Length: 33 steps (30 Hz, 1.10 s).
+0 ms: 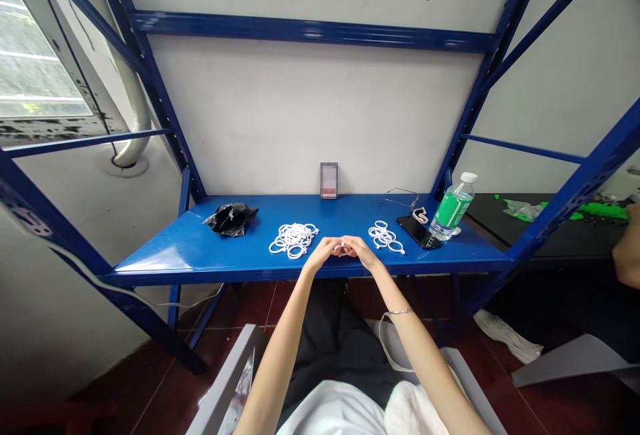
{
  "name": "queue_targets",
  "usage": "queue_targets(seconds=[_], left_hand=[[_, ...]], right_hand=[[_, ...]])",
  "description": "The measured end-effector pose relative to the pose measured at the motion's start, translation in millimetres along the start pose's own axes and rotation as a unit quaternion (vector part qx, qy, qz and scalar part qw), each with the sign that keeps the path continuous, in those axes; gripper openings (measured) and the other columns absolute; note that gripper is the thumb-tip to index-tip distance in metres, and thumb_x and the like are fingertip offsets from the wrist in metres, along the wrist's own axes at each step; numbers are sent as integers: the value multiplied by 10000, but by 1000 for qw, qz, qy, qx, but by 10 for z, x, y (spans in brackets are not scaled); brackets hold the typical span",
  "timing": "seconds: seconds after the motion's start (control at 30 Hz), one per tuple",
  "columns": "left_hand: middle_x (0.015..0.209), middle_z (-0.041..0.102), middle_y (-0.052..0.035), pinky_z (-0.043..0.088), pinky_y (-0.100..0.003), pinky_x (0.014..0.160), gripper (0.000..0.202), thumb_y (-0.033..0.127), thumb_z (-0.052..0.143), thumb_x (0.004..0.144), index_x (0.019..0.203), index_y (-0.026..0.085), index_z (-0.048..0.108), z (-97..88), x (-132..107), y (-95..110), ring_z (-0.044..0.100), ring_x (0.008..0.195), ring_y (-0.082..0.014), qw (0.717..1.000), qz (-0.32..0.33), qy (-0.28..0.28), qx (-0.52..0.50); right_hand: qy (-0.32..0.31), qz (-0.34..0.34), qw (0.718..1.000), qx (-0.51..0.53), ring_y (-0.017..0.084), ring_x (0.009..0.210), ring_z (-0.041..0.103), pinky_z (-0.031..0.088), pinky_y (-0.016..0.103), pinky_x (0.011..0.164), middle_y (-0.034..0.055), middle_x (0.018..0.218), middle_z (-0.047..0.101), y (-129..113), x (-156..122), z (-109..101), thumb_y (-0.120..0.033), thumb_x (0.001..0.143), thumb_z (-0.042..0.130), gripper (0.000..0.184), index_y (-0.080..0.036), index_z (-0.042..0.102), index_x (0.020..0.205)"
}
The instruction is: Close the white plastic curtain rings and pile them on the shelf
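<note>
Both hands meet near the front edge of the blue table (175, 248), their fingers closed around a small white ring (342, 246). My left hand (325, 248) pinches it from the left, and my right hand (358, 248) grips its other side. Fingers cover most of the ring, so its details are hidden. Just left of my left hand lies a tangled heap of white plastic rings (294, 238). A smaller group of similar white rings (385, 236) rests to the right of my right hand.
A crumpled black plastic bag (231, 219) lies at left. A small upright device (329, 180) leans on the wall. Glasses (403, 194), a black phone (419, 231) and a water bottle (454, 206) occupy the right. Blue frame posts (565, 188) flank the table; another person's arm (629, 248) shows far right.
</note>
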State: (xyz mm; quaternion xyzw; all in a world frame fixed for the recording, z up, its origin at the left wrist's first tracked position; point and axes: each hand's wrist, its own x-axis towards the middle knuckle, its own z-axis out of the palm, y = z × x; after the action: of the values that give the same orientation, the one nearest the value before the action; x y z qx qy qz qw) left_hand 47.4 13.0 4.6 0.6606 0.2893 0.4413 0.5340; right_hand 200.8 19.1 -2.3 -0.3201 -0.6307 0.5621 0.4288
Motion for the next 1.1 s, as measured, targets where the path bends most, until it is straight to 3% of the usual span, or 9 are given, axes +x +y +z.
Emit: queue_targets(seconds=[0.5, 0.9, 1.1], left_hand=[[463, 287, 50, 359, -260, 557, 471, 508, 531, 768, 472, 199, 333, 24, 29, -27, 365, 489, -95, 999, -9, 2, -36], [473, 271, 51, 333, -263, 534, 457, 468, 542, 768, 473, 200, 320, 58, 30, -27, 317, 483, -88, 999, -5, 4, -47], [490, 223, 59, 362, -277, 545, 514, 530, 517, 790, 489, 209, 251, 85, 14, -9, 298, 481, -86, 996, -8, 25, -80]], right_hand=[[-16, -6, 1000, 6, 55, 450, 188, 98, 249, 453, -76, 516, 290, 19, 41, -24, -567, 778, 580, 460, -189, 419, 570], [-29, -14, 999, 2, 63, 452, 188, 134, 260, 477, -76, 489, 281, -39, 9, -16, -546, 783, 578, 481, -195, 378, 522], [8, -25, 999, 41, 75, 466, 194, 192, 256, 486, -74, 486, 232, 19, 3, -39, -549, 803, 548, 502, -202, 340, 507]])
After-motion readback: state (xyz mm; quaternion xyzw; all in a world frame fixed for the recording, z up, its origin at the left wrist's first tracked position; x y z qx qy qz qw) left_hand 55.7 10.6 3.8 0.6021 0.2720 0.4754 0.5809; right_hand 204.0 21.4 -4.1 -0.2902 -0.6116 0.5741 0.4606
